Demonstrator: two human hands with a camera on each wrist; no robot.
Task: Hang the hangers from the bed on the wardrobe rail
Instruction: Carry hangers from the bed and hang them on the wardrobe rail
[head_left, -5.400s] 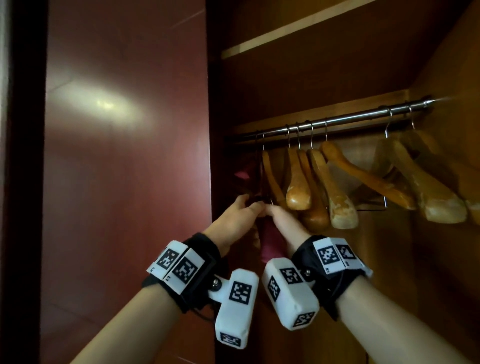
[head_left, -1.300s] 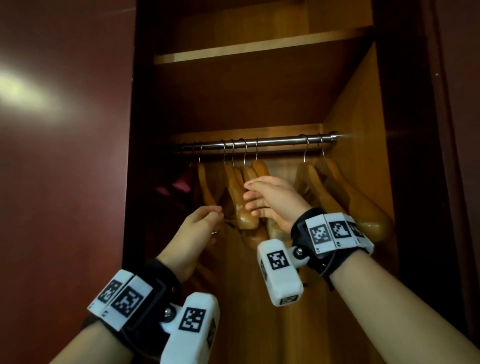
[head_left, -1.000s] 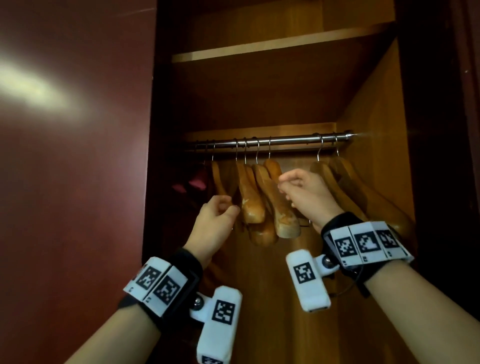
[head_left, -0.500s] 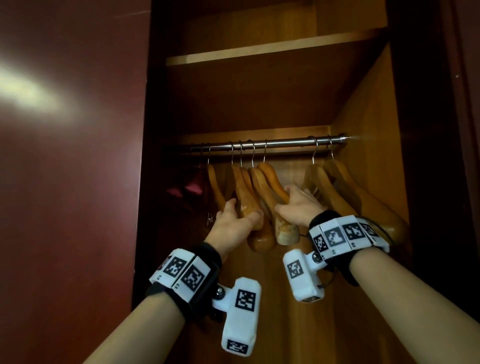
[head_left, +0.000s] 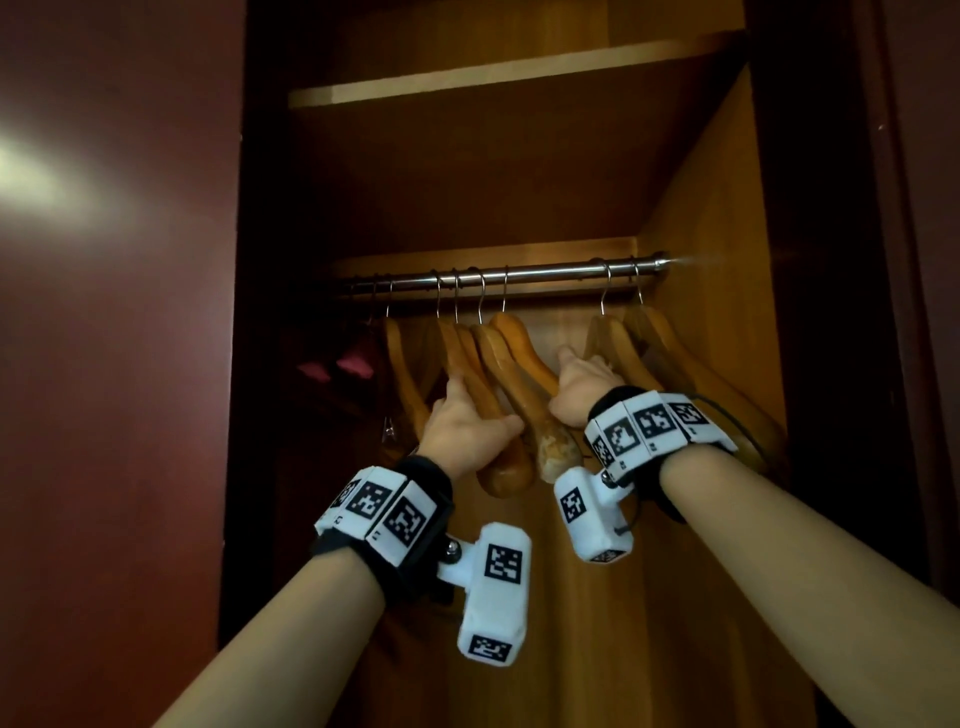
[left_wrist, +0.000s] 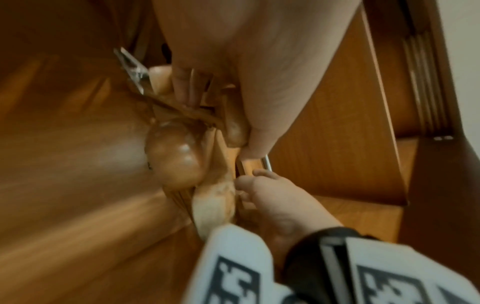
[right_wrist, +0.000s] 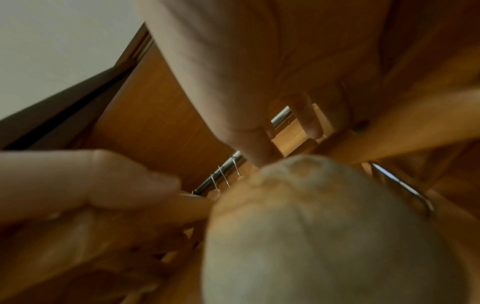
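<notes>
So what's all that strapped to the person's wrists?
Both forearms are bare, no sleeves. Each wrist wears a black band carrying white square tiles printed with black-and-white codes. A white boxy camera block, also coded, hangs beneath each wrist; a thin black cable loops by the right one.

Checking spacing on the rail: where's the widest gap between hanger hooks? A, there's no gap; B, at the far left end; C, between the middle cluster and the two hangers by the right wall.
C: the rail is bare between the middle cluster and the right pair.
</notes>
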